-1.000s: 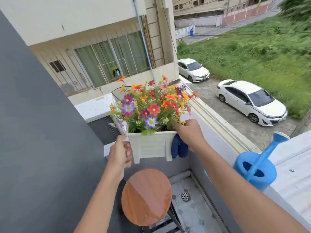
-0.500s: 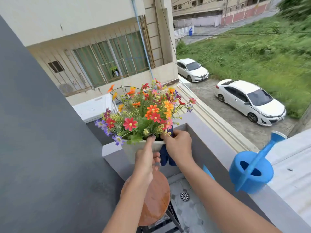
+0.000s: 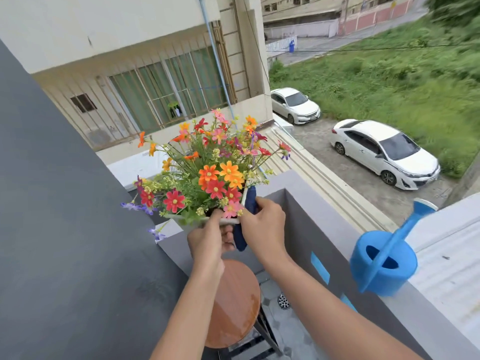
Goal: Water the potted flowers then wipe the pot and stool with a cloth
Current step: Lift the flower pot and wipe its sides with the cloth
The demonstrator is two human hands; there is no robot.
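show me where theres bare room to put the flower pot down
The round wooden stool top below both hands is bare. The grey ledge is free between the flower pot and the blue watering can. It is crowded at the pot rim, where the left hand, right hand and blue cloth meet.

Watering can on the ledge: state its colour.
The watering can is bright blue all over, seen in the head view.

- Both bare forearms reach forward and up from the bottom of the view, converging.
- The left hand (image 3: 209, 239) is curled in a grip, thumb raised, knuckles toward the camera.
- The right hand (image 3: 263, 226) is closed too, fingers pinched at its left side, just beside the left hand.
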